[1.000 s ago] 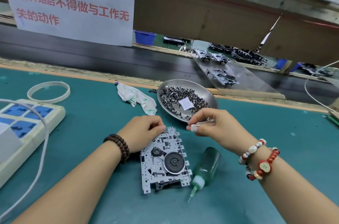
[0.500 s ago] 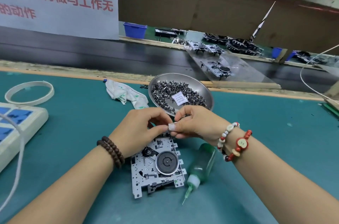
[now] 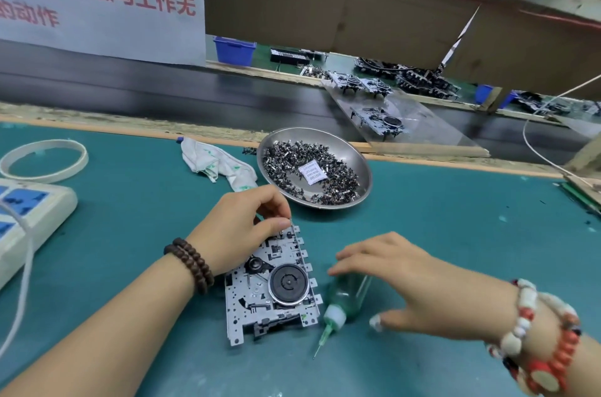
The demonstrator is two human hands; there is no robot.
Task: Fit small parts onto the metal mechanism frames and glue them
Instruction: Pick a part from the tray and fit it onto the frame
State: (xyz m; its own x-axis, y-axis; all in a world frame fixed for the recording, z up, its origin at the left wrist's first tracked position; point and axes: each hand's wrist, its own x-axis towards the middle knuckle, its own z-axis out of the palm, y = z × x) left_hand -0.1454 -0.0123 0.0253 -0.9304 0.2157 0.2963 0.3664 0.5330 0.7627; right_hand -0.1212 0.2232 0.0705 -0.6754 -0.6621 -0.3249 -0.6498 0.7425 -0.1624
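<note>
The left hand (image 3: pixel 242 227) pinches something tiny at its fingertips, too small to identify, at the far corner of the metal frame (image 3: pixel 271 286); its palm hides the frame's left edge. The right hand (image 3: pixel 400 283), which earlier met the left, now spreads loosely over the glue bottle (image 3: pixel 344 299) beneath its fingers; contact unclear.
</note>
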